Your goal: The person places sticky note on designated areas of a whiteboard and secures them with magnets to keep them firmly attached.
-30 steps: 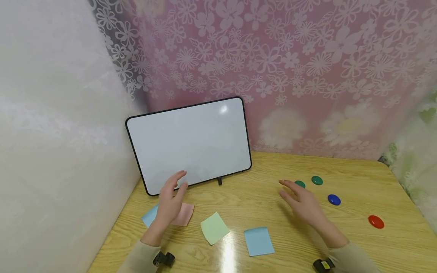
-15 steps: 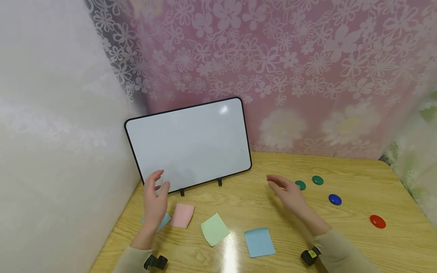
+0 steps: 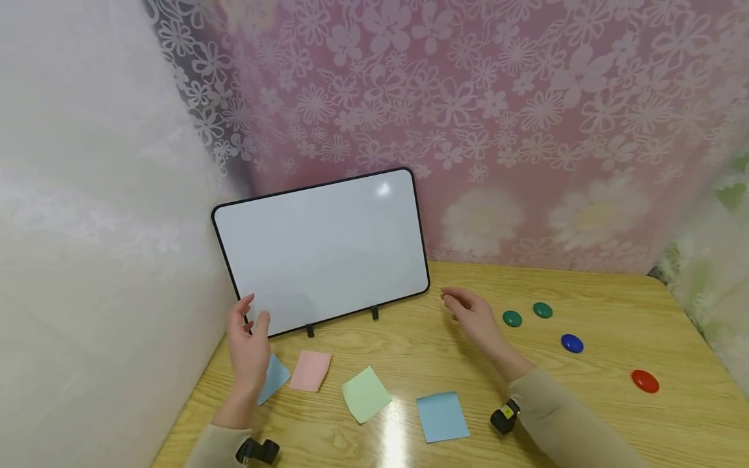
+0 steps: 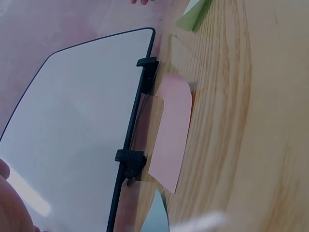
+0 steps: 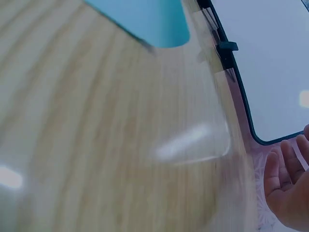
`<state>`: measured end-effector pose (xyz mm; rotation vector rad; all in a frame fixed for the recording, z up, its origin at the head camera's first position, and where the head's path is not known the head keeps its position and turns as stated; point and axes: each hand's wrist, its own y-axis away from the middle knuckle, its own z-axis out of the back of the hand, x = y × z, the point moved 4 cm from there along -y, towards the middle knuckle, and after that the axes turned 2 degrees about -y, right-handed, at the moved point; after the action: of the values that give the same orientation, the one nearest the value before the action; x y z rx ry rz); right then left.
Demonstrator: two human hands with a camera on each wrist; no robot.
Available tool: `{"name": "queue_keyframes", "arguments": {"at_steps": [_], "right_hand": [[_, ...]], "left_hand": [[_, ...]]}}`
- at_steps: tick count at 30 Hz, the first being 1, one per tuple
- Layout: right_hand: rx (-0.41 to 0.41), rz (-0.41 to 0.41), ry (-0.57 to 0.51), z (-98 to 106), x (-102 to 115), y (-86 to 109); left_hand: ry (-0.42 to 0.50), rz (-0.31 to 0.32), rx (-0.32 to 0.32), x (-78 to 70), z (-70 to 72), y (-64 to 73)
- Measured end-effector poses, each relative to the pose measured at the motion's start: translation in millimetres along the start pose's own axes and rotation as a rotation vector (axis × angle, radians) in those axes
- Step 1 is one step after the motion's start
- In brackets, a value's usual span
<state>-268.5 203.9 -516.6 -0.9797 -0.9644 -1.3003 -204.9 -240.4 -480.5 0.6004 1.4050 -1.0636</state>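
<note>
A whiteboard (image 3: 322, 250) with a thin black frame leans at the back of the table on small black feet. My left hand (image 3: 248, 351) is at its lower left corner, fingers bent loosely and thumb apart, overlapping the frame in the head view. In the left wrist view only a blurred part of that hand (image 4: 12, 208) shows, before the board. My right hand (image 3: 476, 318) hovers right of the board's lower right corner, fingers relaxed and nothing in them. The right wrist view shows its fingers (image 5: 289, 164) near that corner.
Sticky notes lie along the table's front: blue (image 3: 274, 379) partly behind the left hand, pink (image 3: 311, 370), green (image 3: 366, 394) and another blue (image 3: 443, 417). To the right are two green magnets (image 3: 542, 310), a blue one (image 3: 572, 343) and a red one (image 3: 645, 381). A white wall (image 3: 105, 260) bounds the left.
Both hands have moved left: the left from before the board's lower edge to its lower left corner, the right away from the green magnets towards the board. The board's left foot has come into view.
</note>
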Motion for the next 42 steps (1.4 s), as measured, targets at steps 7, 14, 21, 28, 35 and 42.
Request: {"name": "queue_keyframes", "arguments": {"at_steps": [7,14,21,28,35,42], "right_hand": [[-0.039,-0.029,0.023,-12,4,-25.6],[-0.13,0.06,0.13,-18,16,-54.1],[-0.092,0.072,0.112,-20,25,-82.0],[-0.017,0.026,-0.017,-27,26,-99.1],[-0.052,0.031,0.01,-30,21,-104.5],[-0.059,0.016,0.094,-31,18,-108.6]], "left_hand": [[0.009,0.112,-0.027,4.8,12.3,-2.3],[-0.079,0.205,0.1,9.7,15.2,-6.5],[-0.141,0.265,0.17,13.9,15.3,-16.3],[-0.147,0.237,0.13,18.8,18.3,-27.1],[-0.262,0.167,0.033,21.5,20.7,-36.1],[-0.307,0.164,-0.041,29.1,26.4,-43.6]]}}
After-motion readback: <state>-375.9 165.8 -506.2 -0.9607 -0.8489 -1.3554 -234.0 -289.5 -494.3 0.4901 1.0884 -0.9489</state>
